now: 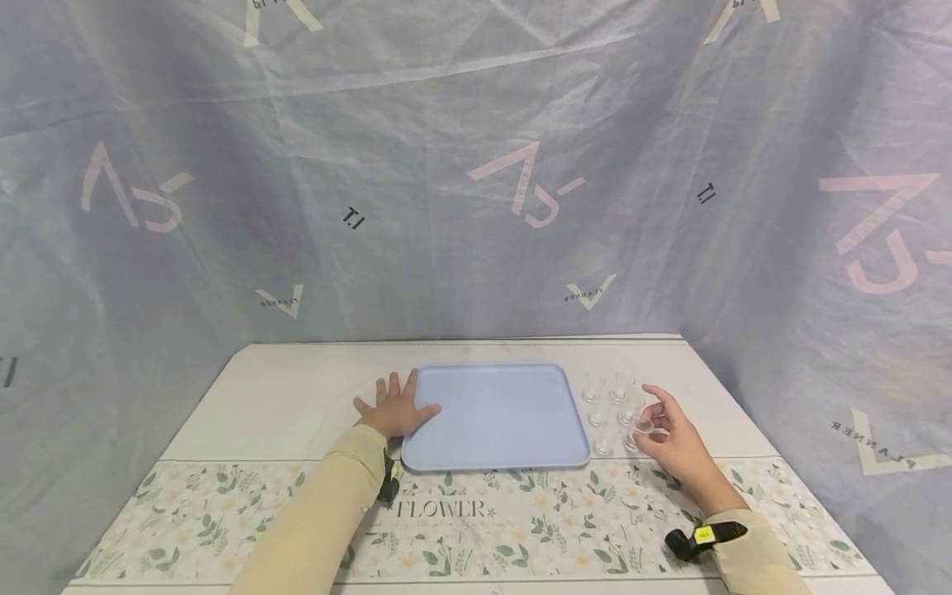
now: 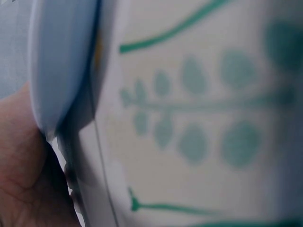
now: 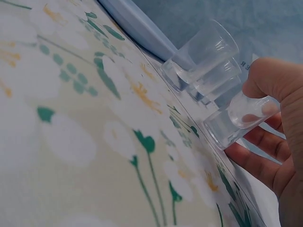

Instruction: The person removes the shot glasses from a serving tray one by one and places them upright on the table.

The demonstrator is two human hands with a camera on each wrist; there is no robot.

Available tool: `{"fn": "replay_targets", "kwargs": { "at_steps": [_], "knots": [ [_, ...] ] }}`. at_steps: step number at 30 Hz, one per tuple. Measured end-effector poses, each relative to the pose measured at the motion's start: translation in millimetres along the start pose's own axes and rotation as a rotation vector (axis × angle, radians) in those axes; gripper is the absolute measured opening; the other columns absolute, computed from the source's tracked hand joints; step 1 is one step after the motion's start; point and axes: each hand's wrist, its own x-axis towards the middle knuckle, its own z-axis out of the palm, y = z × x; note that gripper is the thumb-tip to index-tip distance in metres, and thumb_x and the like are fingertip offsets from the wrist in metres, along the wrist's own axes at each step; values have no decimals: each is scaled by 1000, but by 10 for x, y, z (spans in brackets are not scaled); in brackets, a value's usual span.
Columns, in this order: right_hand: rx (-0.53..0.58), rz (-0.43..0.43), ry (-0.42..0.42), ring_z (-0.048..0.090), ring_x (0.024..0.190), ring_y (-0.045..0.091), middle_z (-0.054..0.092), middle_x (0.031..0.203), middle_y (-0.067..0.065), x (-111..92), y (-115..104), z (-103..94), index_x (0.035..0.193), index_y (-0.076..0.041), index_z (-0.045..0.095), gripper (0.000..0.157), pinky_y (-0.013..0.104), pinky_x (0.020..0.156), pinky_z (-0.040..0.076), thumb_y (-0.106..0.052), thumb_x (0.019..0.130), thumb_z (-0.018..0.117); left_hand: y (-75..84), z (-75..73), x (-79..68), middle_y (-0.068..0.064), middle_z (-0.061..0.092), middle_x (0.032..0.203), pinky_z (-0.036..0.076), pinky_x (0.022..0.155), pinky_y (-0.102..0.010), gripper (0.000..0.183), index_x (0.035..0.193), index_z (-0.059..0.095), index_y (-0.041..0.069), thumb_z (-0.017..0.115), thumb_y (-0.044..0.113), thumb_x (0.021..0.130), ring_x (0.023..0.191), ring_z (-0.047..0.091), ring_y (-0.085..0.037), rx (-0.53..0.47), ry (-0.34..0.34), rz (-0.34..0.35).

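A light blue rectangular tray [image 1: 494, 417] lies flat on the table. My left hand [image 1: 394, 411] rests with fingers spread at its left edge, the thumb over the rim. In the left wrist view, part of that hand [image 2: 21, 165] shows beside the tray's rim [image 2: 61, 66]. To the right of the tray, my right hand [image 1: 678, 442] pinches a small clear shot glass [image 3: 220, 127] between thumb and fingers. The glass's base is close to the tablecloth. Several more shot glasses [image 1: 603, 446] stand upright in rows between this hand and the tray.
A white tablecloth [image 1: 297, 392] with a floral band [image 1: 476, 529] along the front covers the table. Grey-blue fabric [image 1: 416, 248] with printed letters hangs behind and at both sides. Each wrist wears a black strap with a camera.
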Motion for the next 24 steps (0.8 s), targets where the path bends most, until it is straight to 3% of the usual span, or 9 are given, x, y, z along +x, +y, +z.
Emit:
{"fn": "replay_targets", "kwargs": {
  "at_steps": [3, 9, 14, 17, 21, 24],
  "knots": [
    [-8, 5, -4, 59, 95, 15, 53, 102, 6, -8, -12, -14, 155, -12, 31, 87, 23, 80, 54, 5, 82, 76, 8, 13, -5, -27, 1, 166, -7, 104, -84, 100, 164, 6, 17, 45, 74, 93, 151, -3, -51, 4, 2, 4],
    [-28, 25, -26, 59, 98, 22, 53, 102, 8, -17, -36, -37, 157, -11, 27, 88, 50, 88, 55, 4, 84, 74, 42, -5, -35, -28, 3, 166, -4, 104, -85, 97, 164, 6, 16, 45, 72, 94, 151, -1, -51, 17, 3, 3],
    [-23, 28, -78, 60, 99, 24, 53, 105, 9, -31, -41, -85, 159, -11, 21, 90, 52, 90, 54, 1, 86, 73, 81, -13, -69, -28, 4, 166, -5, 105, -83, 95, 164, 9, 15, 44, 69, 96, 151, 0, -51, 2, -5, -1],
    [-10, 11, -136, 61, 102, 32, 52, 109, 17, -12, -85, -175, 159, -8, 16, 90, 55, 90, 54, -6, 90, 73, 51, -15, -63, -28, 4, 166, -5, 106, -83, 92, 164, 8, 12, 39, 69, 98, 151, -1, -51, -8, -4, -2],
    [-52, 6, -152, 55, 111, 49, 48, 120, 32, 142, -276, -366, 158, -2, 18, 83, 66, 92, 47, -21, 96, 70, -10, -101, -51, -28, 6, 166, -4, 108, -81, 92, 163, 5, 9, 34, 68, 100, 151, 0, -50, -54, 1, -8],
    [-157, -8, -157, 44, 125, 55, 40, 136, 38, 375, -471, -472, 157, -1, 23, 80, 71, 97, 39, -33, 97, 67, -36, -244, -40, -29, 9, 165, -2, 109, -79, 94, 163, 4, 7, 34, 69, 99, 152, 2, -50, -87, 23, 10]
  ]
}}
